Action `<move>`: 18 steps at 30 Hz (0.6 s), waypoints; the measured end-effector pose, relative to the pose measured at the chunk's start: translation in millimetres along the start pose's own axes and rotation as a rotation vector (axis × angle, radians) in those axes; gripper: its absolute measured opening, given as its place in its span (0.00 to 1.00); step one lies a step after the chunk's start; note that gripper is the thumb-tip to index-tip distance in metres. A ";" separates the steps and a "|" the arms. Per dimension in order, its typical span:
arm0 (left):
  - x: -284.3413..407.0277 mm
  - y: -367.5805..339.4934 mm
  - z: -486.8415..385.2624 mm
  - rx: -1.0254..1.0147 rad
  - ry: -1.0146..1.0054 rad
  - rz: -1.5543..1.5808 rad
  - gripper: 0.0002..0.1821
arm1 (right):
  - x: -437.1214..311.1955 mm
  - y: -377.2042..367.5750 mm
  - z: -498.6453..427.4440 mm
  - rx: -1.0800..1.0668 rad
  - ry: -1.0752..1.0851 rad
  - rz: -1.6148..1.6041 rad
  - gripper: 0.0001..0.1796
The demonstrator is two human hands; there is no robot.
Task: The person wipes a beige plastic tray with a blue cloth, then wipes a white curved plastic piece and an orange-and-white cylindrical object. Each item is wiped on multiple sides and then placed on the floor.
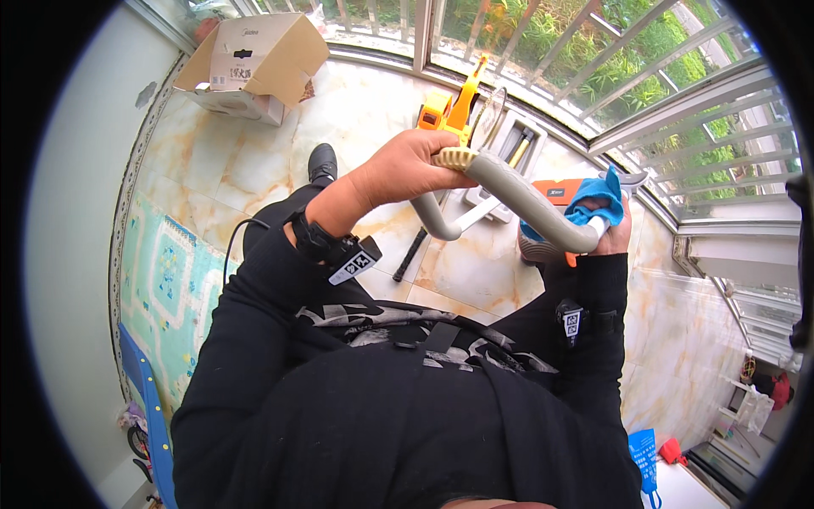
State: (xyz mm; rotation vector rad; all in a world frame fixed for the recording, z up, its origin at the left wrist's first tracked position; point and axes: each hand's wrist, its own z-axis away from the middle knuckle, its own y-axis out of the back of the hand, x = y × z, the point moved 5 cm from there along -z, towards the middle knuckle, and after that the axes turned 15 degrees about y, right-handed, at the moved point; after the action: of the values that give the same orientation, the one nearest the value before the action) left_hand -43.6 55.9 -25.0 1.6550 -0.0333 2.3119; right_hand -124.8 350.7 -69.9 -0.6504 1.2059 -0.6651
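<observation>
My left hand (413, 162) is closed around the cream ribbed knob (455, 158) at one end of a grey-sleeved bent tube (521, 197). At the tube's other end, my right hand (615, 232) holds a blue cloth (598, 198) against the bare white tubing. The cloth hides part of that hand's fingers. A second grey bend (437, 219) and a white bar (480, 213) show below; how they join the sleeved tube is unclear. The tube is held above the tiled floor, in front of my body.
A yellow toy excavator (455, 114) stands near the window. Beside it lies a grey tray (524, 143) with a yellow-and-black tool handle. An orange item (556, 189) sits behind the cloth. A black rod (410, 254) lies on the tiles. Back left is an opened cardboard box (251, 63).
</observation>
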 end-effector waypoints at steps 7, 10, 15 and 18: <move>57.9 9.6 47.0 0.408 -0.404 -0.511 0.13 | 61.6 26.0 30.3 0.058 -0.246 0.065 0.16; 54.9 -5.1 55.4 0.361 -0.456 -0.633 0.12 | 96.6 69.8 49.2 0.174 -0.395 0.202 0.18; 30.1 -31.5 44.9 0.234 -0.400 -0.725 0.13 | 133.6 106.4 83.5 0.065 -0.680 0.272 0.22; 15.3 -49.8 36.7 0.124 -0.285 -0.751 0.14 | 132.1 121.6 99.0 0.003 -0.802 0.659 0.22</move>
State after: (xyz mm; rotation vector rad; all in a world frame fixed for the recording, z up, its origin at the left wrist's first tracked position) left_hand -1.7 99.9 -6.0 1.6578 0.5775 1.5355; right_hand 14.3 338.6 -220.2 -0.4056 0.5921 0.1598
